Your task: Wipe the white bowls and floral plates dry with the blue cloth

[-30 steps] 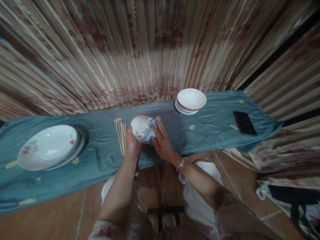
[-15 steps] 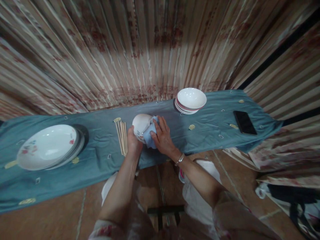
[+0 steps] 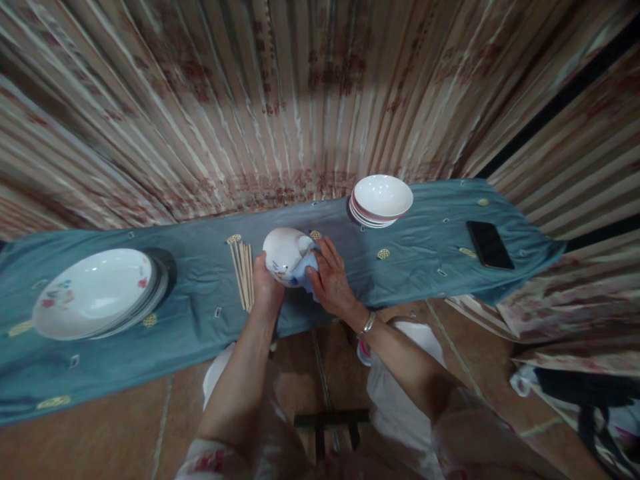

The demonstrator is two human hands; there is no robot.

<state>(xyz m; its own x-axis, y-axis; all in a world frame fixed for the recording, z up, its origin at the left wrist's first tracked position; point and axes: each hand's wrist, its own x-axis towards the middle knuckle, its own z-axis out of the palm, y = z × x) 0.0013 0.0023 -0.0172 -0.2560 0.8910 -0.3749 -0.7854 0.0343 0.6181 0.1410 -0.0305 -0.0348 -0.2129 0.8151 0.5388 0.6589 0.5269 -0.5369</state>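
Observation:
A white bowl (image 3: 281,248) with a coloured pattern on its outside is held above the middle of the table, its outer side facing up. My left hand (image 3: 267,285) grips its left edge, thumb on the outside; the other fingers are hidden beneath. A light blue cloth (image 3: 303,269) is bunched under my right hand (image 3: 333,283), which presses it on the bowl's right side. Just left of my left hand lie several wooden chopsticks (image 3: 243,275), side by side on the tablecloth.
A stack of white bowls (image 3: 383,199) stands at the back, right of centre. Flower-patterned plates (image 3: 97,293) are piled at the left. A black phone (image 3: 490,245) lies on the right of the teal tablecloth (image 3: 200,267). Pleated curtains (image 3: 320,100) hang behind the table.
My right hand and the cloth have slid a little down and right on the bowl, uncovering more of its surface. The bowl has tilted slightly; my left hand keeps its grip.

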